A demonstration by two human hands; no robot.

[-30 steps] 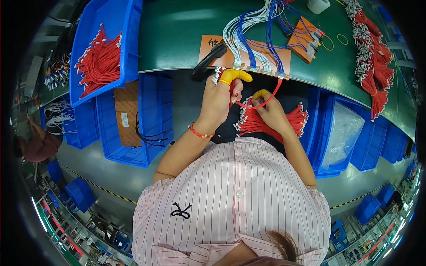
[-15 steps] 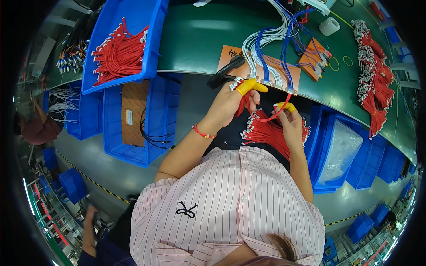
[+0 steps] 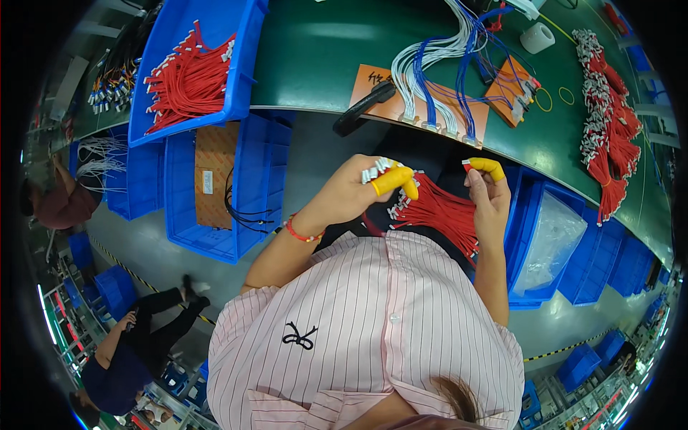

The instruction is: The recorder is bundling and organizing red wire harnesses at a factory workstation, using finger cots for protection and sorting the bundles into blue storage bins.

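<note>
My left hand [image 3: 355, 188], with yellow finger covers, is closed around several red cables whose white connectors [image 3: 378, 170] stick out above the fingers. My right hand [image 3: 490, 192], also with a yellow finger cover, pinches the white-tipped end of a red cable [image 3: 467, 165] between thumb and finger. Below and between the hands, a bundle of red cables [image 3: 441, 218] with white connectors lies over my lap. Just beyond them, an orange board [image 3: 390, 111] at the bench edge carries a row of sockets [image 3: 450, 132] fed by white and blue wires [image 3: 419, 72].
A black handle-like object [image 3: 364, 107] overhangs the green bench [image 3: 315, 64]. A blue bin [image 3: 247, 61] of red cables stands left; tied red cable bundles [image 3: 605, 129] lie right. Blue bins [image 3: 236, 236] sit below on both sides. Another person [image 3: 118, 365] is at lower left.
The red cable that hung from the board's right socket has come away from it. Both hands have drawn back from the board, the right one outward. The other person has come further into view.
</note>
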